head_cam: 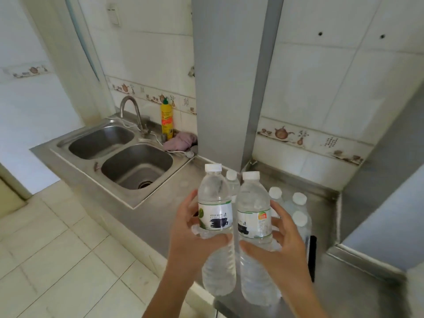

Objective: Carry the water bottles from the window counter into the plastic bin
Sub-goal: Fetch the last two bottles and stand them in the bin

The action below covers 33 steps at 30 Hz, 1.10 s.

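Observation:
I hold two clear water bottles with white caps upright in front of me, above the steel counter (174,198). My left hand (190,239) grips the left bottle (214,210) around its label. The right bottle (253,216) sits in my right hand (280,244), close beside the first. Several more capped bottles (298,203) stand on the counter behind them, partly hidden by the held ones. No plastic bin is in view.
A double steel sink (121,154) with a tap lies to the left, with a yellow detergent bottle (166,119) and a pink cloth (180,142) behind it. A grey column (227,76) rises behind the bottles. A black object (312,255) lies at the right. Tiled floor (57,249) is lower left.

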### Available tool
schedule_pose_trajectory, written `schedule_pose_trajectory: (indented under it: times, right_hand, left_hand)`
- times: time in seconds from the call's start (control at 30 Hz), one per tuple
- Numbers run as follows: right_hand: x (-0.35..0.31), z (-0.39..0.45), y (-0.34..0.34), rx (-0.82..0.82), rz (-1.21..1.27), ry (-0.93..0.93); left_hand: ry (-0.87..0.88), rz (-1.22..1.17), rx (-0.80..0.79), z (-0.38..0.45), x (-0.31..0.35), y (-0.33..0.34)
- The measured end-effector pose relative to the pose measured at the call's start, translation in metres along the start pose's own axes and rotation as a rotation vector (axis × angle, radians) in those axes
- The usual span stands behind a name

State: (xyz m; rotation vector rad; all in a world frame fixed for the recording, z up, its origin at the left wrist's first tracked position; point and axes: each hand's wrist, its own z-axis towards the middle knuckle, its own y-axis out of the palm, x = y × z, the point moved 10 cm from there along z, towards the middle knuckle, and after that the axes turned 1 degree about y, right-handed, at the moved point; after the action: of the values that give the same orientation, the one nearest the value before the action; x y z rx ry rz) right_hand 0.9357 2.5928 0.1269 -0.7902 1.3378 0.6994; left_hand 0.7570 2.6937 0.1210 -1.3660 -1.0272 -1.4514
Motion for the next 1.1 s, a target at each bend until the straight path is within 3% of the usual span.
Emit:
schedule_pose_trajectory:
  times: [0.3,0.67,0.9,1.1]
  right_hand:
    - [0.035,0.081,0.018,0.296,-0.088,0.043]
    - [0.078,0.093,0.033,0.546,-0.377,0.053]
    - [0.098,0.092,0.038,0.587,-0.475,0.076]
    - [0.103,0.092,0.041,0.530,-0.452,0.111]
  left_hand:
    - [-0.058,0.126,-0.244,0.133,-0.049,0.033]
    - [-0.107,0.177,-0.348,0.168,-0.118,0.048]
    - [-0.085,0.241,-0.369,0.172,-0.132,0.052]
    - [-0.001,0.361,-0.439,0.168,-0.136,0.055]
